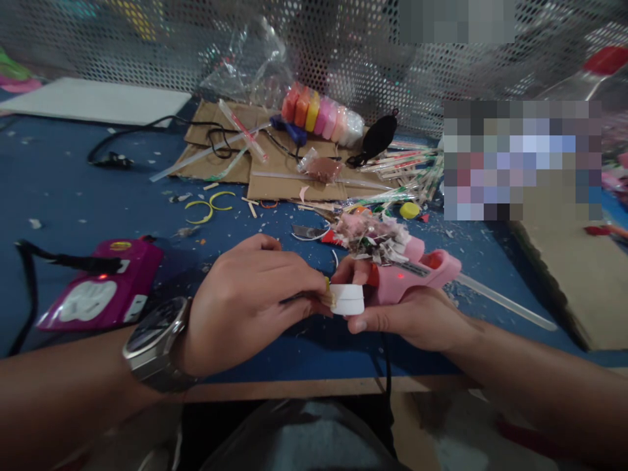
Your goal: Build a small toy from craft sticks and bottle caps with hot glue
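Observation:
My left hand point(255, 294), a watch point(157, 340) on its wrist, is closed in a pinch on a small pale yellow, stick-like piece point(327, 297). Right against that piece is a small white block-like piece point(347, 299) with a dark line across it. My right hand point(397, 314) has its thumb and fingers closed round the white piece. Just behind the right hand is a pink glue gun point(412, 278) with a red light showing; whether the hand touches it, I cannot tell. A clear glue stick point(510, 302) extends from its right side.
A purple power box point(105, 284) with a black cable stands at left. A pile of scraps point(370, 235) and a cutter blade point(308, 231) lie beyond the hands. Farther back are cardboard sheets point(294, 186), wrapped coloured clay point(324, 118) and paper-wrapped sticks point(407, 163). A cardboard panel point(564, 281) is at right.

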A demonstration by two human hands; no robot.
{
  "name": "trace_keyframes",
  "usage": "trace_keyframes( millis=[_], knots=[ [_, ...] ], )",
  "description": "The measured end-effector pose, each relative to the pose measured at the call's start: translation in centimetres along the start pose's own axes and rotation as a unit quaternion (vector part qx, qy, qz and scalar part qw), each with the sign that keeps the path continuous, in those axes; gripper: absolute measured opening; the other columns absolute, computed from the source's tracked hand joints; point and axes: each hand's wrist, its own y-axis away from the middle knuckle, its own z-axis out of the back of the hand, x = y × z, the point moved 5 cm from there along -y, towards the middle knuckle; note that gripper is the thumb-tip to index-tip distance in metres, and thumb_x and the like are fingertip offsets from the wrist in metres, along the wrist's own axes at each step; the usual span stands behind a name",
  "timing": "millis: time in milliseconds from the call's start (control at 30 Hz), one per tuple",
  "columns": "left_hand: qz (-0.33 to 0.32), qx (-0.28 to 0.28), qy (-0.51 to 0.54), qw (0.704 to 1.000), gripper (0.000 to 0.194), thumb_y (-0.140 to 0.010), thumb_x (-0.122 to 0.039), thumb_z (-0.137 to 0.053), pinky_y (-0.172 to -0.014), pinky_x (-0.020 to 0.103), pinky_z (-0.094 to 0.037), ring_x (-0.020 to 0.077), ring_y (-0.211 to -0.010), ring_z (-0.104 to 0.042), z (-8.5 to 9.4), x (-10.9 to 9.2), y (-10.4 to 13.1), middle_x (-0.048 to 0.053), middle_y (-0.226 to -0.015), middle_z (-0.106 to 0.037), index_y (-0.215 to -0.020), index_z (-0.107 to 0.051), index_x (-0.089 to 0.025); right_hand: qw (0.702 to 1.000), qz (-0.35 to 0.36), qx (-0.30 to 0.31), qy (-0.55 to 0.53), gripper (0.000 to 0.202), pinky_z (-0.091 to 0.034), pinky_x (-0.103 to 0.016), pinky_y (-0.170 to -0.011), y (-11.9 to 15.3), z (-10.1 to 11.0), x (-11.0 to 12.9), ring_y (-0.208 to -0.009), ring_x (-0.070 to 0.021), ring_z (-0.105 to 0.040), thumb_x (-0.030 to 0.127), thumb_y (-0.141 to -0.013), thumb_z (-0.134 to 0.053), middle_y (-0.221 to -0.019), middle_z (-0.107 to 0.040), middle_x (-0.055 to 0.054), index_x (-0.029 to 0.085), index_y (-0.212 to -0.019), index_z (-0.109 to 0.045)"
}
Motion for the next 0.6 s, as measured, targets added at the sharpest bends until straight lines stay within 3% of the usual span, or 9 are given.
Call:
trace_keyframes(
  millis=[367,600],
  knots=[
    [-0.004,0.004,0.007,1.0,0.018,-0.102,-0.008,-0.075,-0.096,0.033,-0.046,0.0109,-0.081,-0.078,0.04,0.04,0.07,-0.01,-0.092,-0.085,-0.1,-0.072,-0.026,1.0,-0.005,0.013,0.002,0.022,-0.06,-0.031,-0.098,0.19,0.04,-0.21,-0.106,-0.0178,-0.073,0.031,-0.092,-0.094,-0.117,-0.077,0.0,0.028,-0.106,-0.078],
    [0.002,0.01,0.008,1.0,0.017,-0.103,-0.011,-0.075,-0.095,0.034,-0.047,0.0119,-0.079,-0.078,0.11,0.02,-0.03,-0.009,-0.092,-0.086,-0.1,-0.073,-0.027,1.0,0.013,0.027,0.008,0.017,-0.059,-0.033,-0.102,0.0,-0.05,0.07,-0.109,-0.0184,-0.074,0.028,-0.094,-0.091,-0.118,-0.078,-0.001,0.028,-0.106,-0.079]
  ],
)
